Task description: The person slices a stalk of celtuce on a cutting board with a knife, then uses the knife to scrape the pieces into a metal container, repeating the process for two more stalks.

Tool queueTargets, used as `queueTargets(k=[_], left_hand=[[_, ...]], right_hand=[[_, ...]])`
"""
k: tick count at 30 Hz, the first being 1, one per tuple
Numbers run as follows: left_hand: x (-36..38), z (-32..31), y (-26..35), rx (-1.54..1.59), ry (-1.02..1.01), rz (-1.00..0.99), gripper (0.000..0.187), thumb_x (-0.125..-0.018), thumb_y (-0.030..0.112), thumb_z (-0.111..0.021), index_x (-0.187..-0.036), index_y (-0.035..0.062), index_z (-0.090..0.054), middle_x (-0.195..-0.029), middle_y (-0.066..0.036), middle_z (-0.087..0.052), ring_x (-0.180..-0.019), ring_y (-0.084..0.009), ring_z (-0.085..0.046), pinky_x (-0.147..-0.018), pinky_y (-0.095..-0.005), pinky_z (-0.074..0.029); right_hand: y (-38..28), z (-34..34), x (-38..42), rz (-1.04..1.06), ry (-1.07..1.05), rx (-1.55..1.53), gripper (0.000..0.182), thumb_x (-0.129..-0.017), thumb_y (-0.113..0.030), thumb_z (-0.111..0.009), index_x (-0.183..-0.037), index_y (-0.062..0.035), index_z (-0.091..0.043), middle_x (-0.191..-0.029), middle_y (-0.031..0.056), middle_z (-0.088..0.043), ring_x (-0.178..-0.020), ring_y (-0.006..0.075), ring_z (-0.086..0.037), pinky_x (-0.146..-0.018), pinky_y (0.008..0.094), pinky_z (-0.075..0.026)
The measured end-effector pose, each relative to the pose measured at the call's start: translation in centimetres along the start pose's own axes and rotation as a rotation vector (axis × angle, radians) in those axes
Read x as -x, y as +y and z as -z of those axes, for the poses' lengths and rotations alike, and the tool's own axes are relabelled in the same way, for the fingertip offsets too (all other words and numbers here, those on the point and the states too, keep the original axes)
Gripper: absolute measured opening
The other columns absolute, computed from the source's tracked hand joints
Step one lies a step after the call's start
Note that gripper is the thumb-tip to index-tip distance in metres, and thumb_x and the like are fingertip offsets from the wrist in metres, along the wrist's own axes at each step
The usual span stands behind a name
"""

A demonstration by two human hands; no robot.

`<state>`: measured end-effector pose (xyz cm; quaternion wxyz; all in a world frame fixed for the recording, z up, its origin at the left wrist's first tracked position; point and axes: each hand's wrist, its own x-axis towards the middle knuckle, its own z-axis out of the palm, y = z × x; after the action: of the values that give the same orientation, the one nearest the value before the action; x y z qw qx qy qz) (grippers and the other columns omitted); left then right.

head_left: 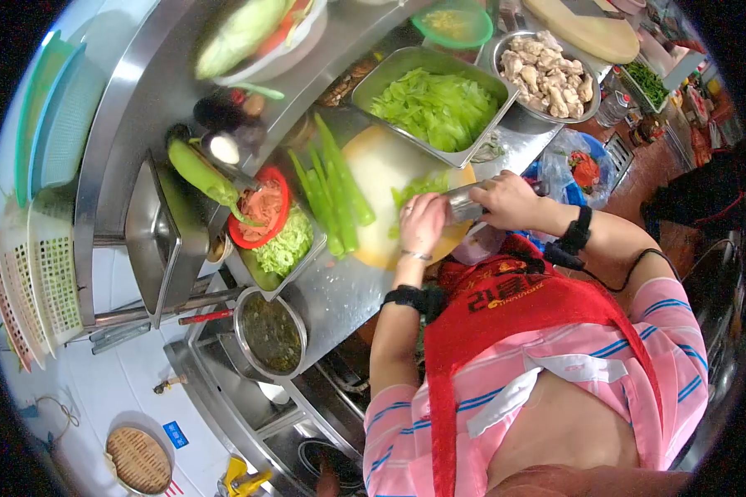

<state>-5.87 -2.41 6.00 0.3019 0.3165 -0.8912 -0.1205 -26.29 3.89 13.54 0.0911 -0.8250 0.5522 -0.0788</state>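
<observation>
Green stalks (419,189) lie on the round cutting board (381,161) near the tabletop's (340,290) front edge, pinned by the curled left hand (423,222), while the right hand (510,201) is closed around a cleaver (464,203); they look crisp, light and wet-slick, best held close behind the cut. White lettering on the red apron (497,298) is too small to read. Beyond, a steel tray (464,153) holds cut greens (435,106).
</observation>
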Motion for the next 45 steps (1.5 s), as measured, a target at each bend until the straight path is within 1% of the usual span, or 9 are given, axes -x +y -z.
queueTargets(k=[8,10,16,25,32,36,40,42,45], left_hand=[[4.0,-2.5,-4.6,-0.199,0.053,0.294,0.033,-0.077,0.025,-0.059,-0.107,0.0116,-0.058,-0.119,-0.011,-0.047,-0.112,-0.0304,-0.04,-0.095,-0.041,-0.031],[4.4,-3.4,-4.4,-0.282,0.203,0.431,0.048,-0.074,0.04,-0.061,-0.115,0.0146,-0.053,-0.123,-0.015,-0.042,-0.115,-0.035,-0.037,-0.094,-0.0484,-0.03],[3.2,-4.9,-2.4,-0.262,0.107,0.419,0.066,-0.066,0.05,-0.065,-0.12,0.0159,-0.049,-0.128,-0.015,-0.037,-0.118,-0.0389,-0.032,-0.096,-0.0539,-0.026],[2.4,-3.7,-2.4,-0.072,0.286,0.384,0.047,-0.064,0.032,-0.07,-0.102,0.0074,-0.057,-0.113,-0.013,-0.049,-0.108,-0.0351,-0.041,-0.093,-0.0452,-0.032],[-3.8,2.5,1.6,-0.102,0.389,0.222,0.044,-0.064,0.022,-0.071,-0.101,0.0049,-0.055,-0.109,-0.014,-0.052,-0.103,-0.0315,-0.046,-0.09,-0.0425,-0.035],[-12.1,3.4,1.5,0.013,0.401,0.061,0.046,-0.065,0.026,-0.07,-0.103,0.0065,-0.055,-0.111,-0.013,-0.052,-0.104,-0.0323,-0.046,-0.092,-0.0427,-0.033],[-17.1,0.7,-1.1,-0.011,0.223,0.128,0.045,-0.069,0.031,-0.066,-0.106,0.0077,-0.055,-0.114,-0.012,-0.052,-0.107,-0.0322,-0.045,-0.093,-0.0428,-0.032],[-17.9,-0.9,-2.5,-0.353,0.269,0.181,0.043,-0.073,0.032,-0.064,-0.107,0.0076,-0.055,-0.115,-0.011,-0.052,-0.108,-0.0315,-0.046,-0.093,-0.0411,-0.033],[-18.1,-0.7,-2.7,-0.025,0.24,0.217,0.042,-0.076,0.037,-0.061,-0.108,0.0104,-0.055,-0.117,-0.011,-0.051,-0.112,-0.033,-0.042,-0.094,-0.0475,-0.03]], right_hand=[[6.0,5.5,7.0,-0.083,-0.001,0.077,0.033,-0.059,-0.022,-0.066,-0.089,-0.0117,-0.058,-0.077,0.0081,-0.056,-0.075,0.0276,-0.056,-0.068,0.04,-0.043],[6.5,6.4,7.8,-0.075,0.003,0.108,0.03,-0.058,-0.018,-0.065,-0.086,-0.0123,-0.059,-0.078,0.0074,-0.056,-0.076,0.0266,-0.056,-0.068,0.0394,-0.043],[6.8,2.3,6.6,-0.012,-0.018,0.209,0.02,-0.059,-0.02,-0.061,-0.078,-0.0137,-0.058,-0.075,0.0068,-0.054,-0.072,0.0253,-0.056,-0.066,0.0381,-0.043],[1.9,-3.6,1.0,0.089,0.117,0.048,0.029,-0.061,-0.02,-0.062,-0.089,-0.0125,-0.058,-0.072,0.0066,-0.051,-0.066,0.0242,-0.056,-0.061,0.037,-0.042],[1.6,4.0,1.9,0.029,0.249,0.012,0.031,-0.058,-0.016,-0.062,-0.089,-0.0129,-0.058,-0.07,0.0052,-0.05,-0.066,0.0248,-0.055,-0.061,0.0362,-0.042],[3.0,10.8,1.5,-0.051,0.418,0.157,0.025,-0.056,-0.014,-0.063,-0.08,-0.011,-0.06,-0.065,0.0065,-0.052,-0.064,0.025,-0.055,-0.057,0.0371,-0.043],[5.1,14.0,1.8,-0.228,0.333,0.422,0.015,-0.06,-0.015,-0.061,-0.073,-0.0089,-0.059,-0.065,0.0094,-0.055,-0.062,0.0256,-0.058,-0.054,0.0368,-0.045],[5.3,14.9,2.6,-0.411,0.189,0.422,0.021,-0.06,-0.018,-0.067,-0.078,-0.0094,-0.061,-0.069,0.0076,-0.052,-0.071,0.025,-0.056,-0.067,0.0358,-0.043],[6.2,14.1,4.0,-0.334,0.353,0.395,0.021,-0.059,-0.018,-0.066,-0.077,-0.0097,-0.06,-0.07,0.0083,-0.052,-0.071,0.0253,-0.056,-0.065,0.0355,-0.043]])
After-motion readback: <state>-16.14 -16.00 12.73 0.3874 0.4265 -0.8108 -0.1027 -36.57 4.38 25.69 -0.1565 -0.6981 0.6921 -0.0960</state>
